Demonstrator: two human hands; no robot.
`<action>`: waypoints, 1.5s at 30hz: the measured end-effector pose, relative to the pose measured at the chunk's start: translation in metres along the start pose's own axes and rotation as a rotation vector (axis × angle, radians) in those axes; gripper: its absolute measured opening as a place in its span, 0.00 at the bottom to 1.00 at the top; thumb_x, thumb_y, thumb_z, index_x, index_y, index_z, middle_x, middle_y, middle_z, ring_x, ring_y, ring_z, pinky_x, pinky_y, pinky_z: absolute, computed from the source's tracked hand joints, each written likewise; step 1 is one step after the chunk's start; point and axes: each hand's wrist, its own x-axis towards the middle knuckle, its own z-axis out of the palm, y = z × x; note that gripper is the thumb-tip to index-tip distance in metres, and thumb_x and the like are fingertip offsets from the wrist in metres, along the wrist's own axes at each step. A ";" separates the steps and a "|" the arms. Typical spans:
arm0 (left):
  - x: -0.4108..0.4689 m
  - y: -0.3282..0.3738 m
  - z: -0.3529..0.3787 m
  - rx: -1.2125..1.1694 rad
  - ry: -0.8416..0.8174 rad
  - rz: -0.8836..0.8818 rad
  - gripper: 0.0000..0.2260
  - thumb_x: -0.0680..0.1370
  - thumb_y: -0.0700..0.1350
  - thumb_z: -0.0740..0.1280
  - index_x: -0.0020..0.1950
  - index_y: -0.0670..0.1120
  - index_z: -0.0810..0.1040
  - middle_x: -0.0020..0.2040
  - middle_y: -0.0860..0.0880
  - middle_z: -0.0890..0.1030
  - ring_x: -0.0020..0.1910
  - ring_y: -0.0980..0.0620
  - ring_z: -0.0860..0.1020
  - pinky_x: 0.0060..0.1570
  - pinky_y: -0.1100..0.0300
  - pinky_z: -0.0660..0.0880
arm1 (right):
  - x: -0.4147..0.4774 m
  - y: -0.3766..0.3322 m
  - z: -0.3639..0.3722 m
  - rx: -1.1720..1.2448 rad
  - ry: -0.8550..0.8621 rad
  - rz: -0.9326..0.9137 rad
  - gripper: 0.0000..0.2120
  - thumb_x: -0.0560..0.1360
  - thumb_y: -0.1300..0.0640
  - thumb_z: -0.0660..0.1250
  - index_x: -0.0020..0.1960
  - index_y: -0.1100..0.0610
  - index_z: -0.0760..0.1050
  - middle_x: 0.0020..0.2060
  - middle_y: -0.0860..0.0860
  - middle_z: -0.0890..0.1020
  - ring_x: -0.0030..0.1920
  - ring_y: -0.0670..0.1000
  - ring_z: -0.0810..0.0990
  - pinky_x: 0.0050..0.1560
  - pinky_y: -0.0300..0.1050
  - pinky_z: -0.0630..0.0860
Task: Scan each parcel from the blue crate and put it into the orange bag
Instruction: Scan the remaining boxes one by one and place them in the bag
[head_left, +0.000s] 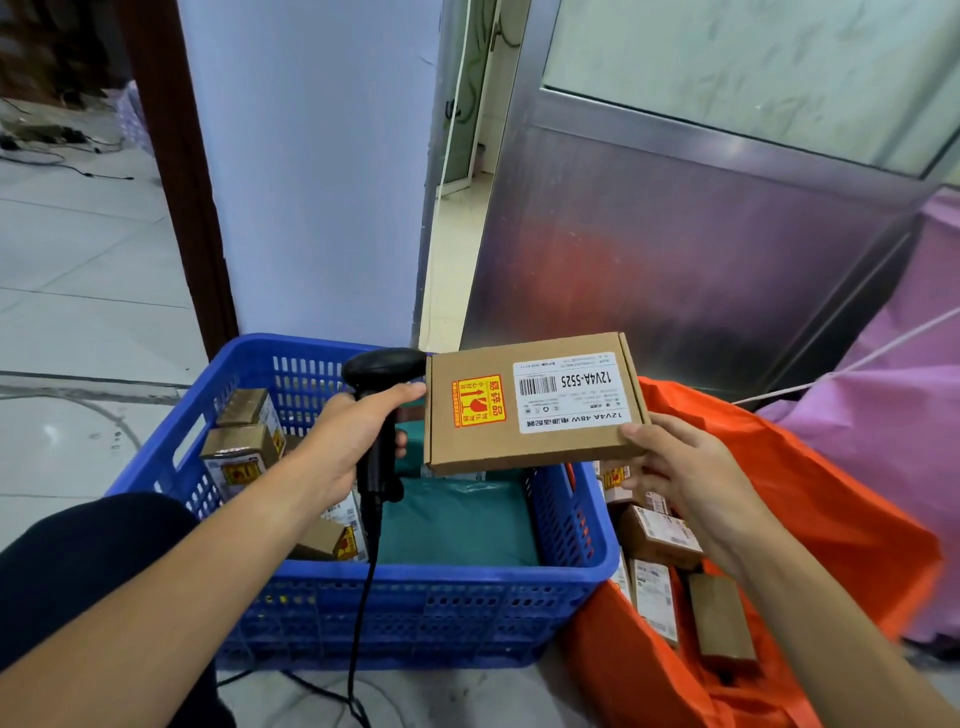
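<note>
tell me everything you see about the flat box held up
The flat box is a closed brown cardboard mailer, tilted toward the camera above the blue crate. A white barcode label and a yellow-and-red sticker sit on top. The right hand pinches its right corner; the black scanner sits at its left edge.

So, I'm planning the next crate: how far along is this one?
Partway. Several parcels already lie in the orange bag. The right hand holds a flat box beside the scanner gripped by the left hand. Small boxes and a green mailer wait in the blue crate.
</note>
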 end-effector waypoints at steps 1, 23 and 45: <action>-0.001 0.000 0.001 -0.009 -0.015 0.001 0.15 0.76 0.49 0.78 0.58 0.43 0.83 0.46 0.46 0.88 0.31 0.53 0.77 0.33 0.58 0.77 | 0.001 0.000 -0.002 0.029 0.029 -0.005 0.13 0.80 0.53 0.69 0.64 0.53 0.81 0.55 0.51 0.87 0.57 0.59 0.84 0.53 0.52 0.82; -0.018 -0.024 0.034 0.093 -0.299 -0.053 0.20 0.73 0.48 0.79 0.62 0.42 0.82 0.53 0.43 0.88 0.33 0.51 0.78 0.40 0.55 0.79 | -0.011 -0.008 0.019 0.010 0.113 -0.151 0.10 0.80 0.49 0.69 0.60 0.49 0.80 0.47 0.48 0.88 0.47 0.48 0.88 0.39 0.38 0.83; -0.022 -0.024 0.037 0.139 -0.244 -0.040 0.19 0.71 0.51 0.81 0.56 0.43 0.84 0.53 0.39 0.87 0.46 0.46 0.81 0.48 0.52 0.78 | -0.006 0.002 0.032 -0.114 -0.024 -0.018 0.11 0.84 0.50 0.63 0.61 0.49 0.81 0.49 0.45 0.88 0.50 0.46 0.86 0.41 0.34 0.78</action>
